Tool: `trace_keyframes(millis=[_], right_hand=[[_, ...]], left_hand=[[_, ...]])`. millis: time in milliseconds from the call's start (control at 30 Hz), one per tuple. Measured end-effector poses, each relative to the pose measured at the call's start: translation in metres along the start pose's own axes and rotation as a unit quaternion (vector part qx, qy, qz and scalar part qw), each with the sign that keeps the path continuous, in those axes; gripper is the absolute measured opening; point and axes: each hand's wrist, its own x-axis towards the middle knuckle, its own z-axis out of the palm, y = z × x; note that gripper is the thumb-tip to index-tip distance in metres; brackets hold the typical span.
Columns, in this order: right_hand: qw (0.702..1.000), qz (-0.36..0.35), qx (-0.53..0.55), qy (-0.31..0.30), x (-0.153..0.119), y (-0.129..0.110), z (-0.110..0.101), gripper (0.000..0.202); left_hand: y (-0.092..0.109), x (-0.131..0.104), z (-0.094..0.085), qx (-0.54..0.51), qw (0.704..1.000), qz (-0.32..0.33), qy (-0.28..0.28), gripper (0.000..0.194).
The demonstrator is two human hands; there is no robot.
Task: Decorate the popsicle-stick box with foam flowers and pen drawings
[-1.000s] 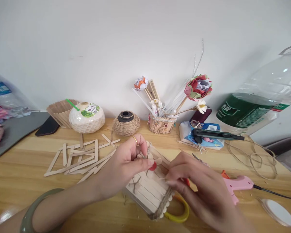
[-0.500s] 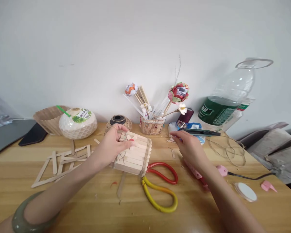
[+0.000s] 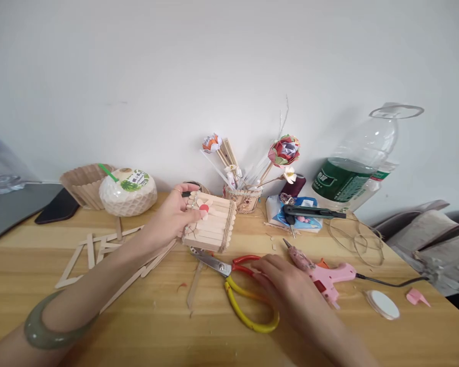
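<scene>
My left hand (image 3: 178, 214) grips a small box made of craft sticks (image 3: 213, 224), holding it tilted above the table. Twine runs along the box's right edge, and a red dot with pale petal-like pieces sits on its face by my thumb. Below the box lie scissors (image 3: 224, 269) with one red and one yellow handle, their blades pointing left. My right hand (image 3: 285, 285) has its fingers curled over the red handle, partly covering it. A pink glue gun (image 3: 325, 278) rests just right of that hand.
Loose craft sticks (image 3: 91, 251) lie at left, near a white coconut (image 3: 128, 196) and a phone (image 3: 57, 206). Behind stand a decorated holder (image 3: 245, 200) with paper flowers and a big bottle (image 3: 352, 168). A black-handled tool (image 3: 313, 211) lies on a blue-and-white packet (image 3: 273, 214).
My right hand has moved from the blue-and-white packet down and left to the scissors' red handle. The box has risen slightly, uncovering the scissor blades. The glue gun shows more fully.
</scene>
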Motion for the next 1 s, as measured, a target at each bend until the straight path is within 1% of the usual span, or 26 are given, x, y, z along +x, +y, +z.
trace_keyframes(millis=[33,100,167,267,400,500,567,600,633,700,767,867,933,1000], right_hand=[[1.0,-0.012,0.003,-0.011,-0.001,-0.004,0.002,0.026],[0.999,-0.018,0.025,-0.013,-0.001,-0.008,0.005,0.024],[0.998,-0.025,0.05,-0.016,0.003,-0.01,0.005,0.024],[0.996,-0.056,0.062,-0.036,0.009,-0.017,0.006,0.022],[0.991,-0.103,0.041,-0.073,0.01,-0.031,0.005,0.02],[0.99,-0.113,0.03,-0.075,0.008,-0.03,-0.002,0.022],[0.997,-0.051,0.024,-0.054,0.009,-0.016,-0.012,0.022],[0.999,0.008,0.021,-0.039,0.01,-0.005,-0.019,0.023],[0.993,0.115,0.018,0.009,0.012,0.01,-0.026,0.022],[0.976,0.205,-0.002,0.067,0.018,0.045,-0.043,0.02],[0.955,0.277,-0.001,0.104,0.026,0.083,-0.057,0.024],[0.92,0.369,0.05,0.124,0.038,0.13,-0.068,0.037],[0.896,0.414,0.114,0.116,0.044,0.148,-0.067,0.046],[0.876,0.437,0.171,0.111,0.047,0.156,-0.064,0.049]], left_hand=[[0.002,0.001,-0.001,-0.008,1.0,-0.001,0.011,0.06],[0.005,0.002,-0.003,-0.019,0.999,-0.006,0.037,0.058],[0.007,0.004,-0.006,-0.023,0.997,-0.011,0.07,0.055],[0.011,0.007,-0.012,-0.032,0.994,-0.016,0.107,0.051],[0.017,0.007,-0.019,-0.037,0.991,-0.012,0.127,0.051],[0.02,0.005,-0.021,-0.023,0.993,-0.015,0.117,0.057],[0.02,0.003,-0.019,-0.019,0.995,-0.01,0.1,0.057],[0.019,0.001,-0.017,-0.018,0.996,-0.009,0.087,0.056],[0.019,0.0,-0.015,-0.019,0.997,-0.01,0.075,0.055],[0.019,-0.005,-0.009,-0.017,0.999,-0.022,0.043,0.056],[0.018,-0.01,-0.003,-0.015,0.999,-0.03,0.011,0.058],[0.018,-0.019,0.003,-0.002,0.998,-0.04,-0.043,0.061],[0.018,-0.026,0.005,0.008,0.995,-0.054,-0.08,0.065],[0.018,-0.031,0.006,0.015,0.991,-0.057,-0.124,0.065]])
